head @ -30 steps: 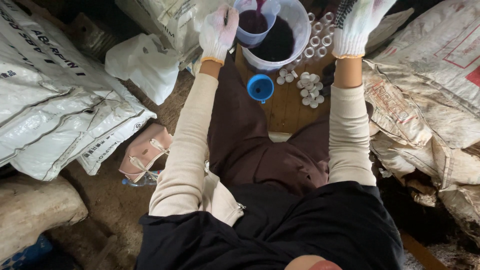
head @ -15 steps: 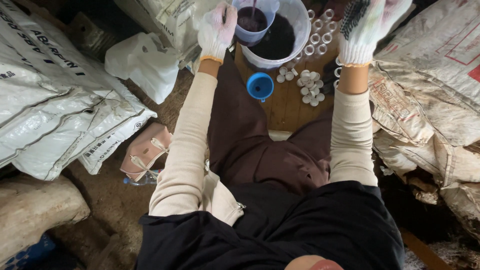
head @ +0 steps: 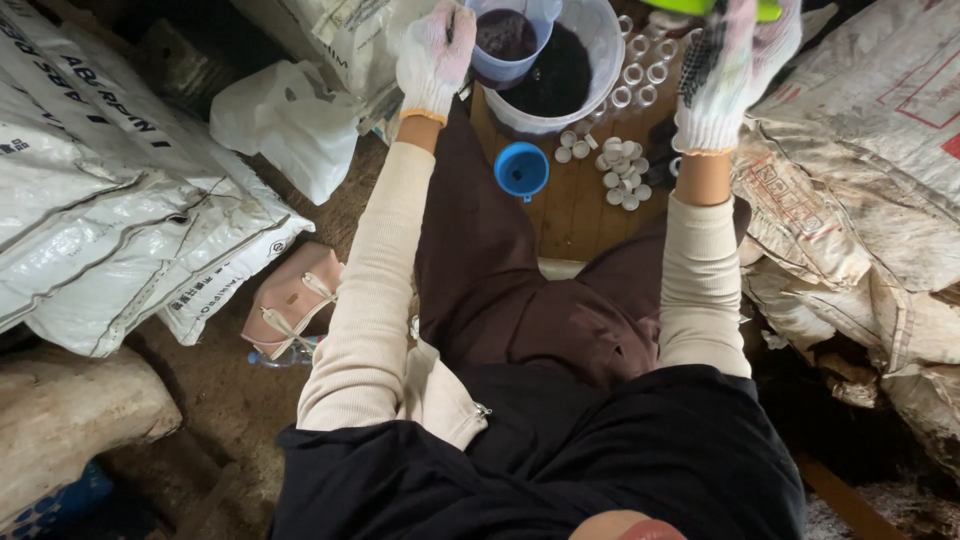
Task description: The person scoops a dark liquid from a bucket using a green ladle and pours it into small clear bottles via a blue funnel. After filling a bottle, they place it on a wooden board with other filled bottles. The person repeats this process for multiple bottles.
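Left hand (head: 435, 55), gloved, grips small cup (head: 508, 40) of dark liquid, held over white bucket (head: 590, 70) at far centre. Right hand (head: 735, 70), gloved, closed on yellow-green object (head: 700, 6) at far right, mostly cut off. Blue funnel (head: 521, 168) and white caps (head: 620, 172) lie on wooden board (head: 575, 215) nearer. White sacks (head: 120, 190) at left.

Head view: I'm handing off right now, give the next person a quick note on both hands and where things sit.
Left hand, gloved, holds a small cup of dark liquid over the white bucket.
Right hand, gloved, grips a green thing at the frame's top edge; mostly cut off.
Blue funnel and loose white caps lie on the wooden board; small open bottles stand beside the bucket.
Caps are not yet on.
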